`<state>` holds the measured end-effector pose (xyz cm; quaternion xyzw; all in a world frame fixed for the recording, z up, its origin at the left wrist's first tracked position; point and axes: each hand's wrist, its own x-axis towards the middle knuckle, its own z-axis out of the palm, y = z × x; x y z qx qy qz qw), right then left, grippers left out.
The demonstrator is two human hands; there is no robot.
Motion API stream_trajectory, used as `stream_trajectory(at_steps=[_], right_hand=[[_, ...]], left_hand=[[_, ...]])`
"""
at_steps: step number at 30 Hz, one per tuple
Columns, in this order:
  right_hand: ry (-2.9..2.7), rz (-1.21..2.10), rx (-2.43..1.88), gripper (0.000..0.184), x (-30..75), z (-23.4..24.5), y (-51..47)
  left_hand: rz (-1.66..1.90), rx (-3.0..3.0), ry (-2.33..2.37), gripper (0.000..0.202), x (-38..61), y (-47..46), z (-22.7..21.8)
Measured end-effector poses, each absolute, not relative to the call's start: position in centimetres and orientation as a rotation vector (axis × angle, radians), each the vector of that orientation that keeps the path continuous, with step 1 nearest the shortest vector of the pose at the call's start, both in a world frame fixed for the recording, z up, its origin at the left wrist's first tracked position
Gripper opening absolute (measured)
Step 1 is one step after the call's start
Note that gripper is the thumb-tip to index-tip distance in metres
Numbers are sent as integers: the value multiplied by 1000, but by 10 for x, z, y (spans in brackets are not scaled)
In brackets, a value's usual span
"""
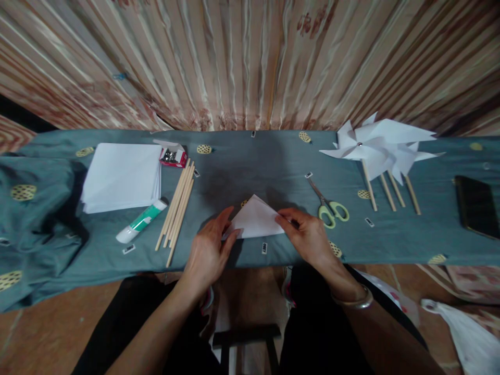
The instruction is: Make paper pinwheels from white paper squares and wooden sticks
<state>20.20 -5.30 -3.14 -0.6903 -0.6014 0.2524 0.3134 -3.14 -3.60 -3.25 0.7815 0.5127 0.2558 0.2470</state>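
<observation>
A white sheet of paper, folded into a triangle with its peak pointing away from me, is held just above the cloth at the near edge. My left hand pinches its left corner between thumb and fingers. At the right corner, my right hand grips the paper, thumb on top and fingers curled beneath. Right of that hand lie scissors with pale green handles, blades pointing away. Several wooden sticks lie in a bundle left of my left hand.
A stack of white paper lies at left, beside a small box of metal pieces and a glue stick. Several paper pinwheels on sticks lie at right, then a dark phone. A curtain hangs behind the cloth-covered table.
</observation>
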Motion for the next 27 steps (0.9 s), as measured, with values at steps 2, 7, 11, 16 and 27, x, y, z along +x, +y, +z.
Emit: stream_trajectory(at_steps=[2,7,11,16,27], right_hand=[[-1587,652,-1846,19,201,-31,-52],[-1596,614,-1903,20,199,-32,-49],[-1595,589,-1921,20,198,-32,-48],[-1602,618,-1952,21,197,-30,-46],[-1617,616,-1981,22,196,-27,-45]], left_hand=[[713,2150,1392,45,-31,-35,-33],[728,2227,1388,44,-31,-32,-34],[693,2294,1415,38,-32,-29,-32],[721,2606,1377,33,-23,-32,-26],[485,2764,1100,47,0,-55,-37]])
